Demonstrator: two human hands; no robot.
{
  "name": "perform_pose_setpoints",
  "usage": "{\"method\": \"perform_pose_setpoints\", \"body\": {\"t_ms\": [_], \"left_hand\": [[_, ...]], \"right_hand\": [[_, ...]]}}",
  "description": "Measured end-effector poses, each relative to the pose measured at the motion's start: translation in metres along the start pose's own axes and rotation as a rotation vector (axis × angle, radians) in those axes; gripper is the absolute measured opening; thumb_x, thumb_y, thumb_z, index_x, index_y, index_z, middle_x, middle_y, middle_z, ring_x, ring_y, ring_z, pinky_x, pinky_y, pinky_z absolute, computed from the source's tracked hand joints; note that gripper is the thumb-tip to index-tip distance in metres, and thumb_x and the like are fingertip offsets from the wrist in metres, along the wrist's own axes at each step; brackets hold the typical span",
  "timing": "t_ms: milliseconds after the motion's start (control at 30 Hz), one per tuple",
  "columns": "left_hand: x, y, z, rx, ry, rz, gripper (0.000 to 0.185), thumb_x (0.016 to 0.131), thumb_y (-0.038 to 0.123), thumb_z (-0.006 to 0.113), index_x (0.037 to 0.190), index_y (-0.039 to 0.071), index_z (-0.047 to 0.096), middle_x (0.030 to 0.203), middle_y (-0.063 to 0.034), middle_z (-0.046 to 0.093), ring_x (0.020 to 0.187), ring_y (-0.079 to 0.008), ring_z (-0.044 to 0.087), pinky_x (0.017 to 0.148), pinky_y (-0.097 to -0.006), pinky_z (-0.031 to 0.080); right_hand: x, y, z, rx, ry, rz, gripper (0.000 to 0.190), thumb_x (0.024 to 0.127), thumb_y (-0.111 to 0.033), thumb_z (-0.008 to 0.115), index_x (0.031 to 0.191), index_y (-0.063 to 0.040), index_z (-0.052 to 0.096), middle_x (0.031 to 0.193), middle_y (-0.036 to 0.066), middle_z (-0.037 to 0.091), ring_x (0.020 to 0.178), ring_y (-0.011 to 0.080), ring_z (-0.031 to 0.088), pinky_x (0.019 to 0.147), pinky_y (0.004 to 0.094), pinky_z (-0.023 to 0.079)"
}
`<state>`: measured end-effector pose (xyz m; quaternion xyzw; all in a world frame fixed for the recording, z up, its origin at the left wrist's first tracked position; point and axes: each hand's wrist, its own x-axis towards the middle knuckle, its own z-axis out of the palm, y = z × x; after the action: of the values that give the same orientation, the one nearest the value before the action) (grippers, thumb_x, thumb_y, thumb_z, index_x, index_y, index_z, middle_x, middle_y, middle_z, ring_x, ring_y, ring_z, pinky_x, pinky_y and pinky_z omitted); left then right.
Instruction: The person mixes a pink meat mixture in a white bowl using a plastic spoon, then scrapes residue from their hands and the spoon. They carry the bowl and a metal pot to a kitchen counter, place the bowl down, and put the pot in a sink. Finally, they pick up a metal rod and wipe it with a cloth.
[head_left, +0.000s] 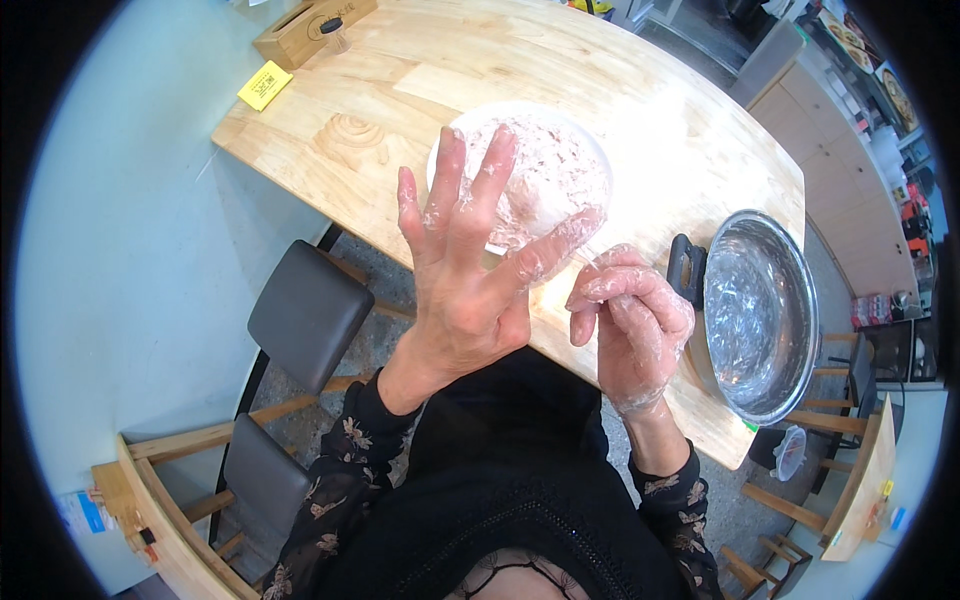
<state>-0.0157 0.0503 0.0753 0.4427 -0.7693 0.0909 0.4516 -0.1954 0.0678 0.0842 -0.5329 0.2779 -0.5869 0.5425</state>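
My left hand (469, 262) is raised with its fingers spread and holds nothing. White floury paste clings to its fingers. Close to its index finger, my right hand (637, 315) has its fingers curled in, also smeared with paste. A thin whitish strand shows between the two hands; whether the right fingertips pinch any paste is hard to see. Behind the left hand stands a white bowl (604, 161) holding a pinkish-white, floury mixture (551, 150), partly covered by my fingers. Right of my right hand, a metal pan (757, 322) with a black handle (685, 270) has wet-looking streaks inside.
The wooden table (360, 97) carries a wooden box (304, 34), a small jar with a black lid (334, 34) and a yellow card (265, 85) at its far left. Grey-seated chairs (307, 315) stand along the wall. The pan sits near the table's right edge.
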Motion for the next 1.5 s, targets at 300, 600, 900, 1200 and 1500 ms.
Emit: {"method": "perform_pose_setpoints", "body": {"t_ms": [300,600,900,1200,1500], "left_hand": [[-0.002,0.001,0.007,-0.14,0.069,-0.072,0.053,0.081,0.0,0.059,0.123,0.028,0.075,0.16,-0.0229,0.038,0.154,-0.0476,0.019,0.121,-0.0634,0.005],[0.002,-0.01,0.001,-0.099,0.04,-0.104,0.048,0.074,-0.004,0.052,0.115,0.006,0.074,0.155,-0.0233,0.043,0.154,-0.048,0.018,0.123,-0.057,0.021],[0.002,-0.02,0.008,-0.06,0.011,-0.143,0.049,0.073,-0.009,0.05,0.115,0.001,0.072,0.154,-0.0229,0.044,0.154,-0.0478,0.018,0.124,-0.0567,0.02],[0.001,-0.01,0.006,-0.015,0.021,-0.058,0.061,0.071,-0.007,0.053,0.125,0.013,0.073,0.159,-0.0256,0.034,0.154,-0.0521,0.014,0.122,-0.0617,0.014],[-0.002,-0.025,0.014,0.142,0.055,0.005,0.057,0.07,-0.006,0.053,0.119,0.014,0.075,0.159,-0.0263,0.038,0.154,-0.0523,0.014,0.119,-0.0681,0.008]], "right_hand": [[-0.001,0.007,-0.001,0.121,0.005,-0.005,0.02,0.093,-0.004,0.047,0.094,0.006,0.065,0.096,0.023,0.063,0.061,0.0203,0.059,0.061,0.0305,0.049],[-0.003,0.012,-0.007,0.271,-0.008,0.011,0.024,0.096,-0.001,0.045,0.099,0.008,0.068,0.097,0.022,0.065,0.068,0.0204,0.064,0.074,0.0317,0.05],[0.001,0.012,-0.011,0.256,0.032,-0.026,0.024,0.097,-0.002,0.046,0.101,0.008,0.067,0.096,0.021,0.065,0.067,0.02,0.063,0.073,0.0307,0.05],[0.006,0.014,-0.001,0.372,0.138,0.111,0.023,0.1,-0.007,0.048,0.108,0.006,0.066,0.094,0.016,0.064,0.069,0.0186,0.06,0.068,0.0288,0.048],[0.001,0.006,-0.002,0.529,0.175,0.246,0.023,0.098,-0.013,0.052,0.106,0.004,0.066,0.089,0.017,0.064,0.061,0.0178,0.057,0.057,0.0291,0.045]]}}
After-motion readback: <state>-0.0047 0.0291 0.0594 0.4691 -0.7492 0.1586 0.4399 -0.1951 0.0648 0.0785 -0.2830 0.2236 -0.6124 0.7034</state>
